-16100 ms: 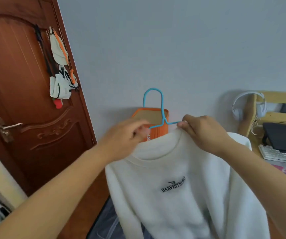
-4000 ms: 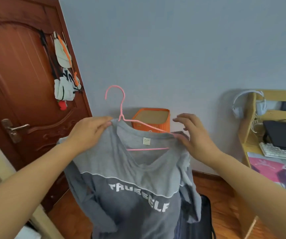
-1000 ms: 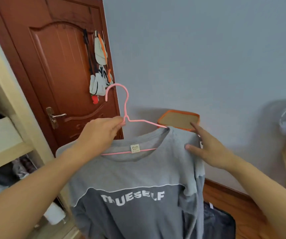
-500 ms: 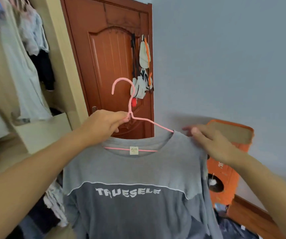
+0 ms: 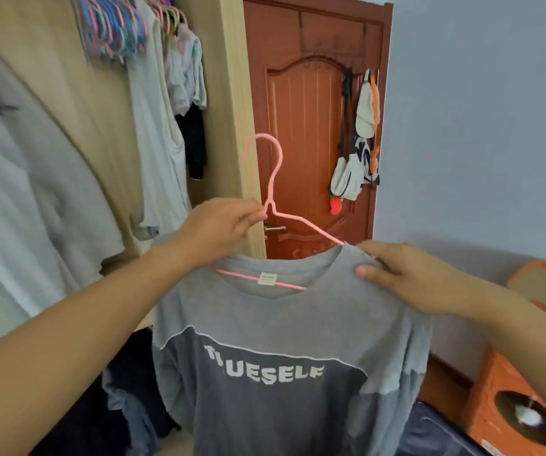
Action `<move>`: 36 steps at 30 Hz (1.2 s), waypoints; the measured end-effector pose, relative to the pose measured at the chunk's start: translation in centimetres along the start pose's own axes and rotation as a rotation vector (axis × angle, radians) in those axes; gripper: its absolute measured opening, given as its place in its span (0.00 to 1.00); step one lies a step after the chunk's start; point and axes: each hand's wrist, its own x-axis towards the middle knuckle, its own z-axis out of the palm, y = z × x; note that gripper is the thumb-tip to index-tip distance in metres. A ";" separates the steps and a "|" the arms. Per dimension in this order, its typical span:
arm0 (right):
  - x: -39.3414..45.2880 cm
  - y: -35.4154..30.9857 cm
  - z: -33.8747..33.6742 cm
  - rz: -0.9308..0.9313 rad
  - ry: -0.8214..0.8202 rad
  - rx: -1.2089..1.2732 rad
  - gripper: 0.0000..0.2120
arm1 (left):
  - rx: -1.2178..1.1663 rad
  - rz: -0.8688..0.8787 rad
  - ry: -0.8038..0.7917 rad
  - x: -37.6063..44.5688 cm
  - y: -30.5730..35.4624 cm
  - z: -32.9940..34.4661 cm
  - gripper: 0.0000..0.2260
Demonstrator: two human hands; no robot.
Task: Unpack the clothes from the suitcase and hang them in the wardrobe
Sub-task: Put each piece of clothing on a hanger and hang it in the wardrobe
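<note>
My left hand pinches the pink hanger at the neck, arm raised; right hand grips the grey shirt shoulder, thumb underneath. Shirt hangs before the open wardrobe.

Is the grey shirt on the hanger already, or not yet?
On. The pink hanger runs through the neck of the grey shirt, which hangs spread from it.

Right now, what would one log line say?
left hand: pinches pink hanger neck | right hand: grips grey shirt shoulder | shirt on hanger, not yet hung
</note>
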 end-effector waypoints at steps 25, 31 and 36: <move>29.2 -28.7 -9.5 -0.294 0.083 0.746 0.34 | 0.532 -0.740 0.447 -4.5 -20.0 -30.0 0.24; 42.8 -37.8 -4.2 -0.256 0.196 0.628 0.32 | 0.805 -0.777 0.519 -13.2 -30.3 -36.5 0.26; 57.1 -42.1 -0.4 -0.235 0.317 0.481 0.26 | 0.979 -0.840 0.635 -15.8 -37.5 -41.3 0.34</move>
